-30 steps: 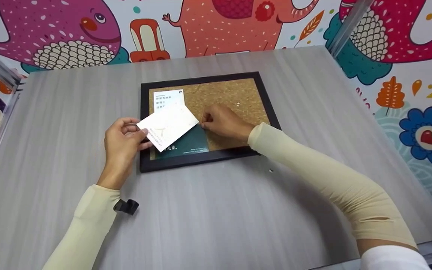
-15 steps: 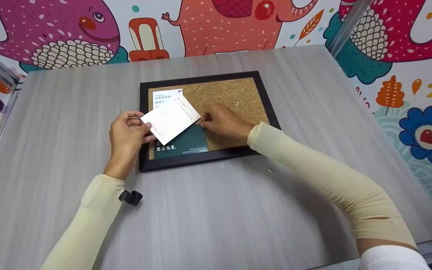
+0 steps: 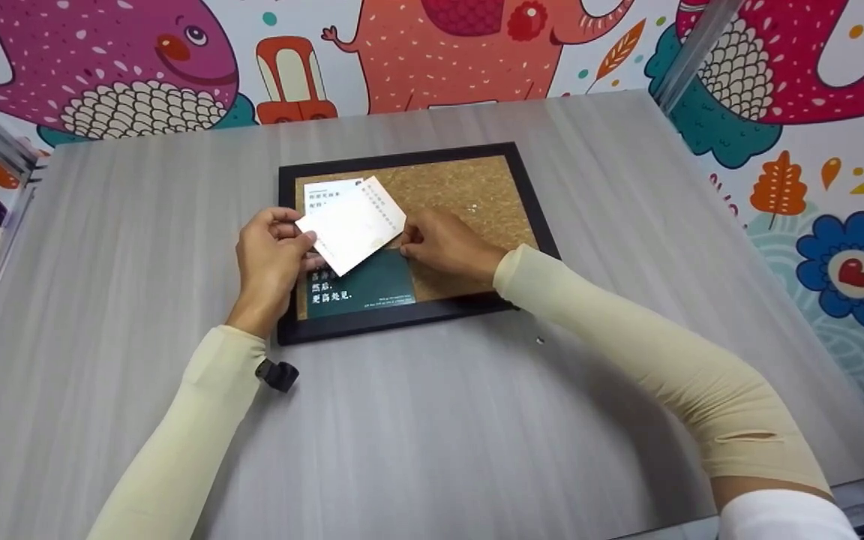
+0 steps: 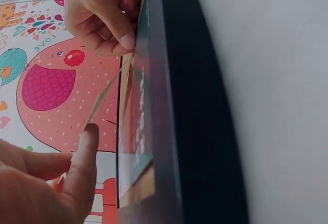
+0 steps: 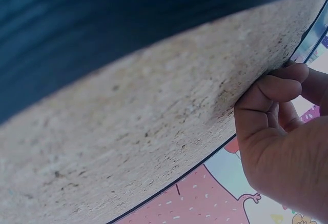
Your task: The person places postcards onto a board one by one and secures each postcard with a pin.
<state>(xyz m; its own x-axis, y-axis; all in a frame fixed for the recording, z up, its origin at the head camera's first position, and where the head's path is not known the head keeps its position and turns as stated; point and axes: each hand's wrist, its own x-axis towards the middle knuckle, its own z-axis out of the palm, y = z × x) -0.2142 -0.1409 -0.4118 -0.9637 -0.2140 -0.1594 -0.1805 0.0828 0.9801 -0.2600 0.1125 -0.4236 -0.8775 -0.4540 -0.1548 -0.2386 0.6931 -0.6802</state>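
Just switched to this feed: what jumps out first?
A black-framed cork board lies mid-table with a dark green card in its near-left corner. The left hand pinches a white card above it, while the right hand pinches at the green card's top corner.

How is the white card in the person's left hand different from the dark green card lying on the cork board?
The white card is pale with faint print; the dark green card is dark with white lettering. The white card is held tilted by the left hand; the green card lies flat on the cork board, square with the frame, the right hand at its upper corner. The white card partly covers the green one. Both are rectangular printed cards.
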